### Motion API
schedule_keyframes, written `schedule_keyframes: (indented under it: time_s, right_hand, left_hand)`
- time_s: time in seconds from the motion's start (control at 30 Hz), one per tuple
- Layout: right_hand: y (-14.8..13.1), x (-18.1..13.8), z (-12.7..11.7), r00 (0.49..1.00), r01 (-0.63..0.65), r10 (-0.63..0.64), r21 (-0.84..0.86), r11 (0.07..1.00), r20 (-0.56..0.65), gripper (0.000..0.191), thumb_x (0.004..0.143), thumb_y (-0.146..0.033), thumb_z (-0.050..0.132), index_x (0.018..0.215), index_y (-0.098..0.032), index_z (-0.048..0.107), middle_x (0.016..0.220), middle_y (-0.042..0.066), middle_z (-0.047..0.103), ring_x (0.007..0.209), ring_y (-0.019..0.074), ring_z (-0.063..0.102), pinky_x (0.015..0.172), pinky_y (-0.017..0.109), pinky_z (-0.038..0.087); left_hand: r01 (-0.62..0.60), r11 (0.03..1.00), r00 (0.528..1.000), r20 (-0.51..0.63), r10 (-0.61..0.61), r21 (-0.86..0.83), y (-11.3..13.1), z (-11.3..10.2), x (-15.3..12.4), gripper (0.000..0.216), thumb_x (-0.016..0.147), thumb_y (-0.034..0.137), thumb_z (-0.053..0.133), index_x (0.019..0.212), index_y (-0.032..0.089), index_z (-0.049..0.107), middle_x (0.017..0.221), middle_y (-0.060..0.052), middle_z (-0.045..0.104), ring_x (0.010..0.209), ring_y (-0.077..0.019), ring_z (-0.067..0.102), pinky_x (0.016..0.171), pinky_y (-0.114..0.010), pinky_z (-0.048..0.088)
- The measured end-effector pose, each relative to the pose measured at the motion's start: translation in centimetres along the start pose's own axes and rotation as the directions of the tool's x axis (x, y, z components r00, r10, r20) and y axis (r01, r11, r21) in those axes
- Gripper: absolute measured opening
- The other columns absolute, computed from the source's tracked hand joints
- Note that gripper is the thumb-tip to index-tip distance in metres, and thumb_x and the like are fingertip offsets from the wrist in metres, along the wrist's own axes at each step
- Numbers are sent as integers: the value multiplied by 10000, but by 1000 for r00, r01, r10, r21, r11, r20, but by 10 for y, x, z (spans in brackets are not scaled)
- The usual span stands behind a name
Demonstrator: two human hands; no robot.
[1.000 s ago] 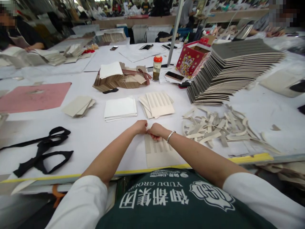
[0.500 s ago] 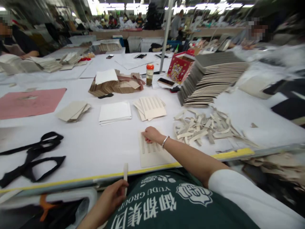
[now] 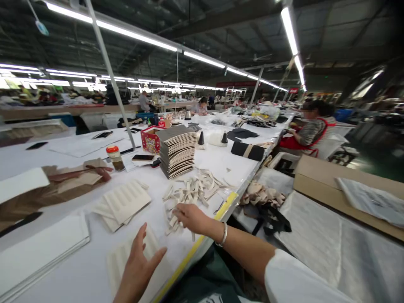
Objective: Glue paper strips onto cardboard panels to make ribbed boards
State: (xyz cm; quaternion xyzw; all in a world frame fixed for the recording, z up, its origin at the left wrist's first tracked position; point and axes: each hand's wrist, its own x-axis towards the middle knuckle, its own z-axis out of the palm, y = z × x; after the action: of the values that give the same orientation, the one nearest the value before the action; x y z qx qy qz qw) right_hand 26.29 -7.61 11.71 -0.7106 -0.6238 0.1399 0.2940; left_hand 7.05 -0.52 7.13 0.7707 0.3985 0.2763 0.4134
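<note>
My left hand (image 3: 140,267) is open, thumb and fingers apart, over a cream panel (image 3: 116,263) with raised ribs near the table's front edge. Nothing shows in it. My right hand (image 3: 192,218), with a silver bangle at the wrist, is at the near edge of a loose heap of cream strips (image 3: 206,184). Its fingers are closed in a pinch; what lies between them is hidden. One strip end pokes out below this hand. Beyond the left hand lies a small stack of ribbed cream panels (image 3: 128,200).
White sheets (image 3: 41,252) are stacked at left, near brown folded pieces (image 3: 67,183). Behind the strips stand a tall stack of grey-backed boards (image 3: 178,153), a red box (image 3: 150,141), a phone (image 3: 143,158) and an orange-lidded jar (image 3: 115,159). A seated person (image 3: 311,128) is at right.
The view has swung right. My right hand has gone from the ribbed panel to the strip heap. The left hand, which held a cream strip, has come up over the panel and opened.
</note>
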Motion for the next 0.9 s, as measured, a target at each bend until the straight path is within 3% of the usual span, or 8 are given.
schedule_keyframes:
  time_s: [0.1, 0.23, 0.33, 0.43, 0.57, 0.7, 0.9]
  right_hand:
    - [71, 12, -49, 955, -232, 191, -170, 958, -226, 247, 874, -271, 348, 783, -166, 553, 746, 8, 579, 694, 92, 515, 639, 184, 354]
    - [159, 14, -105, 801, -575, 464, -269, 773, -378, 293, 881, -232, 313, 918, -137, 588, 976, 89, 569, 949, 127, 491, 793, 214, 339]
    - [208, 12, -119, 704, -701, 599, -236, 673, -383, 342, 871, -195, 294, 1066, -99, 558, 1047, 177, 533, 977, 181, 509, 779, 282, 367]
    - [233, 22, -108, 647, -761, 691, -223, 610, -322, 359, 854, -193, 311, 1130, -126, 531, 1040, 204, 540, 918, 214, 557, 713, 318, 402]
    - [237, 55, -80, 692, -722, 687, -227, 654, -221, 369, 879, -324, 284, 1126, -187, 522, 1024, 156, 572, 911, 213, 571, 718, 325, 413]
    - [219, 76, -59, 789, -615, 596, -216, 759, -150, 458, 868, -490, 248, 1128, -222, 512, 1028, 109, 588, 955, 198, 551, 805, 323, 385]
    - [191, 68, -49, 864, -491, 447, -191, 850, -230, 567, 772, -590, 401, 1192, -215, 470, 1146, 101, 530, 1103, 247, 431, 945, 394, 284]
  left_hand:
    - [-113, 968, 993, 11, 114, 225, -12, 37, 36, 838, 572, 481, 617, 1293, 241, 265, 1389, -62, 291, 1276, -295, 248, 1046, -445, 249]
    - [-150, 913, 988, 28, 150, 380, -25, 76, 75, 843, 521, 424, 680, 1267, 297, 308, 1373, -37, 324, 1286, -320, 208, 1034, -459, 265]
    - [-112, 874, 994, 53, 99, 472, -21, 98, 97, 857, 542, 450, 677, 1288, 300, 284, 1393, -64, 281, 1272, -335, 238, 986, -490, 310]
    - [-105, 849, 990, 132, 42, 518, -6, 119, 116, 891, 595, 533, 614, 1327, 261, 188, 1428, -108, 178, 1276, -341, 222, 967, -521, 297]
    - [-152, 839, 980, 191, 58, 522, 19, 146, 141, 895, 644, 522, 580, 1333, 125, 169, 1420, -205, 121, 1295, -313, 177, 1017, -425, 248]
    - [-134, 834, 982, 182, 40, 535, 41, 169, 159, 820, 676, 528, 550, 1325, 160, 209, 1417, -181, 156, 1270, -312, 250, 985, -419, 294]
    - [-181, 893, 980, 148, 131, 413, 48, 186, 170, 751, 714, 513, 523, 1315, 180, 221, 1404, -163, 194, 1284, -283, 228, 970, -412, 325]
